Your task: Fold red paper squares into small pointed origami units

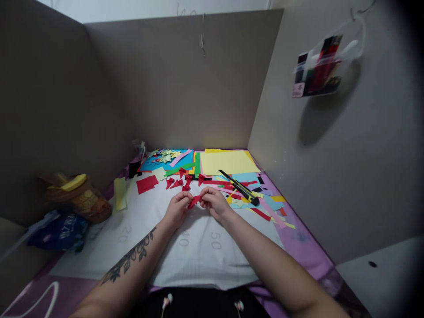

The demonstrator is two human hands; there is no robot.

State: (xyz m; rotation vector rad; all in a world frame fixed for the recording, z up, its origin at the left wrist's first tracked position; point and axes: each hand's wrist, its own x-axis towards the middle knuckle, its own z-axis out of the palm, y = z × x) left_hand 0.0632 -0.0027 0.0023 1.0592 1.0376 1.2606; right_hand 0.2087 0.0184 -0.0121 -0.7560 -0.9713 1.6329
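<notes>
- got a small folded red paper (pixel 194 202) pinched between the left hand (pixel 178 207) and right hand (pixel 212 202), right around the middle of the work area
- holding its left end with the left hand, grip closed down to a thumb-and-finger pinch
- holding its right end with the right hand, grip about as tight; can't really tell what the tucked-under fingers are doing
- can't tell if it's touching the white sheet (pixel 198 265) below, a numbered one with 20, 40 and 50 readable, spread over the purple-covered surface (pixel 306 247)
- just beyond the hands, can see a loose bunch of folded red pieces (pixel 178 183), plus flat red rectangles (pixel 146 183) off to the left of them
- further left, got pale yellow strips (pixel 120 194) lying flat, then a brown container (pixel 89 203) and a blue packet (pixel 64 232) near the left panel
- at the back, see pale star shapes (pixel 167 155) piled on a blue sheet (pixel 149 166), with green strips (pixel 198 164) between that and the big pale yellow sheet (pixel 228 163)
- to the right, got a black and yellow cutter (pixel 241 188) lying diagonally over a mess of colored scraps (pixel 273 203)
- up on the right panel, can see a clear pouch (pixel 319 68) hanging, kinda blurry
</notes>
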